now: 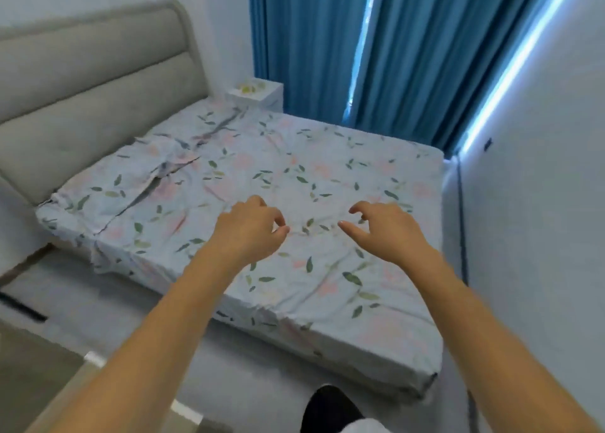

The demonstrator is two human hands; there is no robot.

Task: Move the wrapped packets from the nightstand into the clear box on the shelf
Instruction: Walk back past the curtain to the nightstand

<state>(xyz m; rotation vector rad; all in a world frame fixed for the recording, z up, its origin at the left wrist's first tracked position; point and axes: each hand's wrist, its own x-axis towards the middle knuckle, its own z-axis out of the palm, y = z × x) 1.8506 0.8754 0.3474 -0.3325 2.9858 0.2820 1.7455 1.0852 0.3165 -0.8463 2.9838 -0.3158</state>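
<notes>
Small white nightstand (258, 94) at far bed corner: lower body hidden behind floral-sheeted mattress (262, 177). Yellowish items (250, 87) on its top too small and blurred to identify or count. Padded grey headboard (95, 95) cut off at left frame edge. Blue curtains (393, 49) run out of top edge. Dark rounded shape (330, 403) at bottom edge, partly cropped, unidentifiable. Both forearms cut off by bottom edge. Whole frame soft with motion blur.

Creased floral cloth sheet (262, 177), matt padded grey headboard (98, 82), blue fabric curtains (409, 49), smooth white nightstand (262, 95).
</notes>
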